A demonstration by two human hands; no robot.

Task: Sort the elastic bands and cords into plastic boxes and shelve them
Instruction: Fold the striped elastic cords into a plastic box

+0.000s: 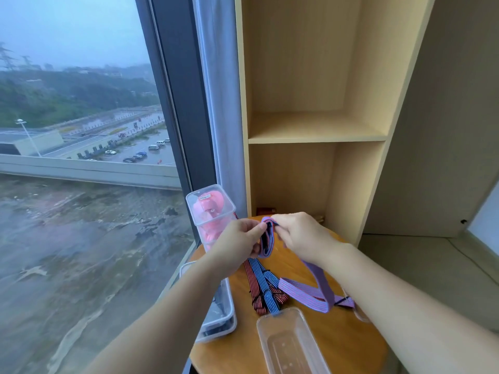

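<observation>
Both hands hold a purple striped elastic band [317, 291] above a round wooden table [348, 344]. My left hand [237, 245] pinches its folded upper end, and my right hand [301, 237] grips the same fold from the right. The band's loose part trails down onto the table. A blue striped band [266, 286] and a red striped band [252, 288] lie side by side under my hands. An empty clear plastic box [290, 344] sits at the table's front. A clear box with pink material [210, 211] stands at the back left. Another clear box with dark contents [220, 314] lies at the left edge.
A light wooden shelf unit [316, 130] stands behind the table, with an empty upper compartment and a lower one. A large window and its dark frame [175, 90] are on the left. A grey counter [421, 255] stretches to the right.
</observation>
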